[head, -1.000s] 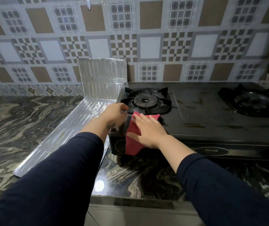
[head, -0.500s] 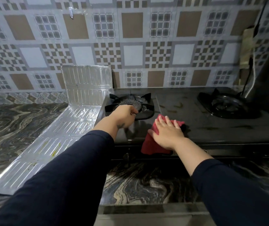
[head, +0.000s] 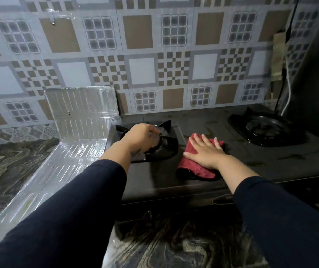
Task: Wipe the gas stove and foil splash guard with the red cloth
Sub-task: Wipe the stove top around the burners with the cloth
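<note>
The right hand [head: 206, 151] lies flat, fingers [head: 205, 139] straight, on the red cloth [head: 192, 167] atop the black gas stove [head: 270, 161], between its two burners; the left hand [head: 141, 137] curls over the left burner grate [head: 166, 132], though whether it grips is unclear. The foil splash guard [head: 81, 117] stands bent just left of the stove, its long flap lying on the marbled desk [head: 10, 167]; patterned tiles [head: 141, 70] cover the wall behind.

A black, flat-topped two-burner gas stove [head: 203, 182] sits on the counter against the tiled wall, with streaks across its top between the burners. A crumpled red cloth [head: 190, 167] lies on that top, just right of the left burner [head: 164, 146]; its far part is hidden. A ribbed silver foil splash guard [head: 81, 117] stands beside the stove's left edge, apparently touching it, one panel upright, the rest lying flat.
</note>
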{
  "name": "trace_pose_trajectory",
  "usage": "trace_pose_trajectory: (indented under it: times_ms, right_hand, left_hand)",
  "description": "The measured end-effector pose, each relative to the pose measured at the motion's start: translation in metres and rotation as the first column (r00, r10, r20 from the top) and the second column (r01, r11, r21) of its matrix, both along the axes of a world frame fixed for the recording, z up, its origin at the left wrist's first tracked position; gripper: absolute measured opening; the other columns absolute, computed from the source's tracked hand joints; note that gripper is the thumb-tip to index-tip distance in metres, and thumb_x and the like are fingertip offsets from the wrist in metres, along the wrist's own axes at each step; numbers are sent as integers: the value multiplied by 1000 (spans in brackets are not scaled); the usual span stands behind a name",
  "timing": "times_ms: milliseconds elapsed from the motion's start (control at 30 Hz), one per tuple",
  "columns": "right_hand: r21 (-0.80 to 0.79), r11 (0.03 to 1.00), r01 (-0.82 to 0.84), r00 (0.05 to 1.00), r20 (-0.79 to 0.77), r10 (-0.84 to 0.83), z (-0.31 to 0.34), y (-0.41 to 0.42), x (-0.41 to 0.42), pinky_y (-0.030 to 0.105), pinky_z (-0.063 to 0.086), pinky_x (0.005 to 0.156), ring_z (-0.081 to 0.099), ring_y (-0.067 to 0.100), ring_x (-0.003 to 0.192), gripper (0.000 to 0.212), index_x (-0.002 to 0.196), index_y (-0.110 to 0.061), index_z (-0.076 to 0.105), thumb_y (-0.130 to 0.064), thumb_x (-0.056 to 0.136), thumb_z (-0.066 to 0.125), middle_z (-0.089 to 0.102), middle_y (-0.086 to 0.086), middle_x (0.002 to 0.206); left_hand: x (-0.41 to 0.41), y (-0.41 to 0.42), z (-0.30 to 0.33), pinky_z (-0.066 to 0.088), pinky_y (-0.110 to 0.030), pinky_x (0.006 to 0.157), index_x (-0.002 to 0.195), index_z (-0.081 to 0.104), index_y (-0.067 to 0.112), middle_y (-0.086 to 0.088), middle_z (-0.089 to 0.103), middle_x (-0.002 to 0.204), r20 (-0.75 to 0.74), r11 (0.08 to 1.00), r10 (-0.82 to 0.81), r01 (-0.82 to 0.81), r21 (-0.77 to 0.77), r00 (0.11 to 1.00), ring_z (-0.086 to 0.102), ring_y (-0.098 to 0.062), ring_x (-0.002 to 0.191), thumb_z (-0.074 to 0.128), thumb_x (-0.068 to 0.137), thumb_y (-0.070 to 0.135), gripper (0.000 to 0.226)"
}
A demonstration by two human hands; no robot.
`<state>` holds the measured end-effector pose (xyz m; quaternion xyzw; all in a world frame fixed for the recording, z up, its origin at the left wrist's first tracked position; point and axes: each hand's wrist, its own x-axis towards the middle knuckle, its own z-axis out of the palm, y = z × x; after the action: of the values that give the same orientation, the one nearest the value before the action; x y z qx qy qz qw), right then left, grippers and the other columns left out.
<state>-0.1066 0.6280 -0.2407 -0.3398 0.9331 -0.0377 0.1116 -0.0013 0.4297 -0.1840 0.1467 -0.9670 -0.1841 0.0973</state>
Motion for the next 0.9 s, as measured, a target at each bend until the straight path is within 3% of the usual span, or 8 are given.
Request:
trace_pose_trajectory:
  times_ms: [267, 400, 667, 900]
  right_hand:
    - [32, 994, 108, 988, 110, -111, 16, -31, -32, 53, -22, 110, -20, 16, 145, 71, 151, -23, -5, -53, 97, 29, -11, -6, 160]
    - [96, 986, 137, 974, 171, -152, 10, -39, -32, 56, -20, 111, -25, 18, 144, 67, 150, -21, -13, -41, 101, 28, -24, -5, 157]
    - [145, 988, 61, 974, 210, -91, 15, -67, -80, 57, -16, 113, -26, 17, 143, 75, 149, -24, -15, -53, 97, 31, -27, -8, 156]
    - [127, 992, 19, 981, 187, -43, 14, -103, -124, 55, -17, 113, -25, 16, 144, 73, 149, -25, -14, -54, 97, 28, -25, -9, 156]
  left_hand:
    - [-39, -52, 9, 45, -30, 91, 117, 66, 16, -7, 64, 124, -29, 997, -78, 77, -28, 997, 59, -26, 114, 46, 92, 11, 32]
    - [-62, -62, 12, 42, -28, 93, 118, 64, 18, -8, 61, 129, -28, 995, -102, 101, -24, 994, 55, -26, 120, 43, 93, 12, 33]
    - [-91, -97, 10, 40, -30, 98, 116, 65, 19, -7, 59, 133, -56, 995, -102, 102, -12, 993, 53, -26, 123, 46, 92, 12, 31]
    - [-100, -141, -1, 40, -33, 100, 115, 66, 18, -11, 60, 130, -6, 1000, -4, 3, -20, 1000, 54, -28, 121, 50, 91, 14, 29]
